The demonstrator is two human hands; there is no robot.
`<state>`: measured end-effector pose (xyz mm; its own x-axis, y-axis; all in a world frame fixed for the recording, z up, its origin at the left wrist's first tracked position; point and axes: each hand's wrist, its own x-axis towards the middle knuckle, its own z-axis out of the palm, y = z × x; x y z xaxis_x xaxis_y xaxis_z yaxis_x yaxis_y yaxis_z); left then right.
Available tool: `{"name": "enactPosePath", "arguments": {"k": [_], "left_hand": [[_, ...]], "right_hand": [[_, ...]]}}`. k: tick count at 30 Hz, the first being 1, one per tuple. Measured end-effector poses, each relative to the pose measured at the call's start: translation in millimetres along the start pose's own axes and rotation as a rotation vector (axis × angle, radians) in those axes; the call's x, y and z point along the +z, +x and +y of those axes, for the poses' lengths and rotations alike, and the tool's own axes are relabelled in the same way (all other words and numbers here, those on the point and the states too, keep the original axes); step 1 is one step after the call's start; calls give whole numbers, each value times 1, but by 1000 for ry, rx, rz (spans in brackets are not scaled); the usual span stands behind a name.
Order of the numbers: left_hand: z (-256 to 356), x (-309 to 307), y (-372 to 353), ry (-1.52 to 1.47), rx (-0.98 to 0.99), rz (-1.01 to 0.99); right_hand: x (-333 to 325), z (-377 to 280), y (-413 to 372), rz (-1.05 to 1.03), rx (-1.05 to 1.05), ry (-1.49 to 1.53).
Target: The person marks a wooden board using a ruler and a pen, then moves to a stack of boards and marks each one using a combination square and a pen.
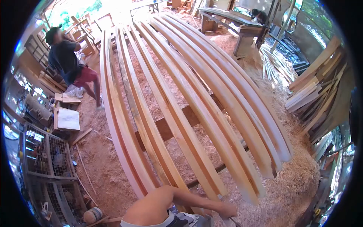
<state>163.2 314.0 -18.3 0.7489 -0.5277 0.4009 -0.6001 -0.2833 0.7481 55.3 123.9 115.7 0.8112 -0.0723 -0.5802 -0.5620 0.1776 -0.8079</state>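
Observation:
My left hand (227,210) is at the bottom of the view, with the bare arm reaching across my body from the left. Its fingers are closed around a thin dark rod (236,222), most of which is cut off by the lower edge. Just above the hand lies the near end of a long wooden beam (200,162), one of several set side by side. Beside it, another beam (242,178) runs to the right of the hand. My right hand is out of view.
The beams rest on wooden crosspieces (189,117) above a floor of sawdust (102,162). At left, a person (64,56) stands by the beams. Wire-mesh shelving (53,155) stands lower left. Planks (321,90) lean at right; a workbench (230,19) stands behind.

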Motion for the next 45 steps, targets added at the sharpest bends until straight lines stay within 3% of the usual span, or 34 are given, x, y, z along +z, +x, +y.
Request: {"name": "enactPosePath", "arguments": {"k": [2, 9, 11, 12, 13, 14, 15, 16, 17, 18, 19, 20, 22, 23, 25, 27, 29, 31, 37, 45], "left_hand": [[0, -1, -2, -63, -94, -43], [4, -13, -4, -89, -154, -137], [-22, 6, -13, -97, -200, -195], [-32, 25, -19, -122, -222, -228], [-17, -7, -21, -154, -215, -266], [19, -79, -5, -124, -368, -445], [-6, -51, -14, -150, -391, -536], [-2, -70, -19, -182, -266, -388], [-5, -65, -22, -234, -256, -455], [12, -87, -16, -321, -204, -318], [27, -101, -13, -307, -259, -312], [38, -109, -10, -271, -330, -294], [49, -118, -5, -206, -383, -338], [56, -121, -6, -119, -445, -351], [64, -124, -3, -82, -469, -365], [67, -125, -11, -54, -505, -394], [70, -120, -18, -27, -474, -285], [74, -116, -18, -23, -507, -278], [69, -114, -12, 4, -385, -297], [65, -111, -9, -28, -320, -287]], "right_hand": [[3, -2, -4, 31, -24, -35], [18, -19, -15, 168, -184, -88], [-40, 36, 27, 326, -209, 57], [-24, 36, 14, 408, -229, 25], [27, 9, -13, 439, -237, 56], [33, 10, -8, 457, -250, -3], [36, 14, -15, 473, -280, -71], [41, 12, -22, 480, -305, -120], [44, 13, -35, 465, -346, -188], [59, -9, -46, 415, -307, -195], [77, -35, -53, 338, -272, -195], [77, -42, -55, 387, -245, -193], [73, -47, -50, 159, -198, -134], [70, -53, -52, 161, -167, -119], [71, -64, -50, 127, -198, -386], [74, -70, -50, 106, -165, -336], [69, -78, -46, 59, -142, -311], [56, -83, -40, -39, -213, -415], [34, -84, -32, 1, -61, -304], [26, -85, -21, -41, -25, -202]]}}
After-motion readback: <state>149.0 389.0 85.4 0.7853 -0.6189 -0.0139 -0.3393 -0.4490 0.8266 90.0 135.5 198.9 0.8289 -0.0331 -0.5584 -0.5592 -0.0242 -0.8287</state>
